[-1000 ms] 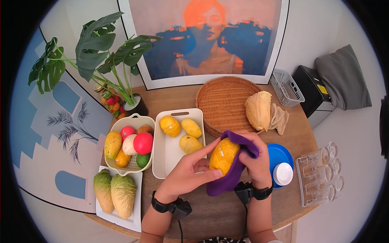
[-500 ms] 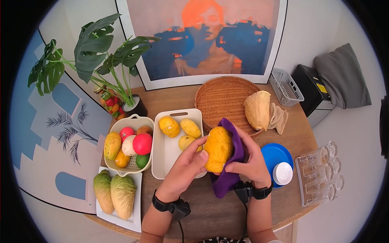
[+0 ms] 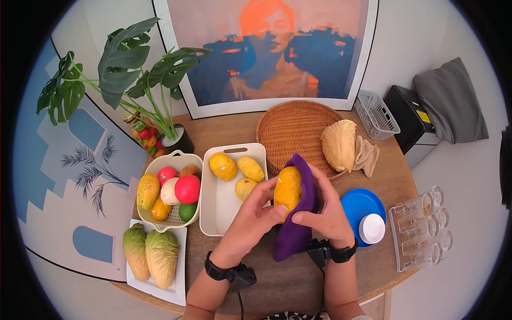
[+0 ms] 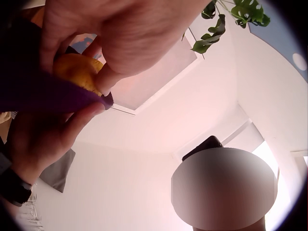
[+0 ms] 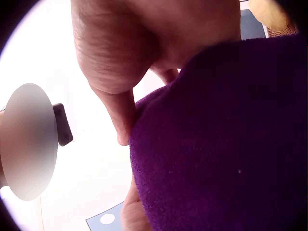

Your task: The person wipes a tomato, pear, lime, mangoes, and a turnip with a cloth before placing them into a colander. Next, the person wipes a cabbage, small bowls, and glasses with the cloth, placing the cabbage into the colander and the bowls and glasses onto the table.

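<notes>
A yellow, bumpy fruit is held up between both hands over the table's front part. The left hand grips its left side, thumb on the lower front. A purple cloth wraps the fruit's right side and hangs below it; the right hand holds the cloth against the fruit, its thumb on the near face. In the left wrist view the fruit shows between the left fingers and the cloth. The cloth fills much of the right wrist view and hides the fruit.
Left of the hands are a white tray with several yellow fruits, a colander of produce and a plate with two cabbages. Behind lies a wicker tray; right are a blue plate and a glass rack.
The fruit was tilted in the hands and has turned, its bare side shifting rightward since half a second ago. The cloth now covers more of its right side, and the left hand has followed rightward.
</notes>
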Demonstrator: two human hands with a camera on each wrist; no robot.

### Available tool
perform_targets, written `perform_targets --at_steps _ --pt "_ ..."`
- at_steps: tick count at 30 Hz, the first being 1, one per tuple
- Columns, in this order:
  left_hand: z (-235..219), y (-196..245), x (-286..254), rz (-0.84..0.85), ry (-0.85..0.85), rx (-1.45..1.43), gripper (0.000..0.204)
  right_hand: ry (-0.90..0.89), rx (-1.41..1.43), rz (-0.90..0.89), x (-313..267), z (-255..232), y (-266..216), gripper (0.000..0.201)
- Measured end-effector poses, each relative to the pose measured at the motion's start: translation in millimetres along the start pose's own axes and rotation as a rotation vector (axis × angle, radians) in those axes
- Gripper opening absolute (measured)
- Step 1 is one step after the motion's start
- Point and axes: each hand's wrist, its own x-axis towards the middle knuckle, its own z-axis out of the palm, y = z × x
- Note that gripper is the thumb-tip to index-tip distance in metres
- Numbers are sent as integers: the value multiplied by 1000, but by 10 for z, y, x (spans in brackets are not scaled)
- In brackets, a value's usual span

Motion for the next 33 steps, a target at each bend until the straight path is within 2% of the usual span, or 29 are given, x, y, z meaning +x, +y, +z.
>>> perform_targets --at_steps 3,4,5,6,8,9,13,15,16,18,21,24,27,33 --pt "-19 -23 4 1 6 -18 59 13 8 -58 7 5 5 91" --pt "-27 -11 2 1 6 -18 59 33 24 -68 -2 19 -24 83" --pt "-40 13 -2 14 -38 1 59 53 41 -78 -6 27 -39 75" --pt "-42 31 -7 28 -81 21 58 53 40 -79 -8 11 -27 75" --pt "-12 45 -9 1 -76 29 58 145 95 -41 -6 -28 -2 56" --pt "6 47 -9 -27 -72 36 58 172 48 -85 2 -5 -21 44" --pt "20 -6 -1 -55 -30 52 59 234 36 -24 24 10 -25 39" --pt "-121 -103 21 125 -81 475 62 240 60 -17 26 14 -23 33" --pt "-118 -79 10 125 -81 475 62 239 60 -17 26 7 -15 33" --pt "-94 -16 -12 34 -122 190 63 235 -54 -18 25 -14 5 29" --pt "-107 -57 19 -15 -133 124 66 226 -62 -47 23 15 -41 26" --pt "-52 -33 12 3 -92 60 66 250 -45 -46 25 7 -30 23" --pt "-95 -60 0 47 -41 152 62 253 -38 -84 29 -24 9 18" --pt "-120 -72 5 44 -46 96 58 319 8 -88 24 -17 12 15"
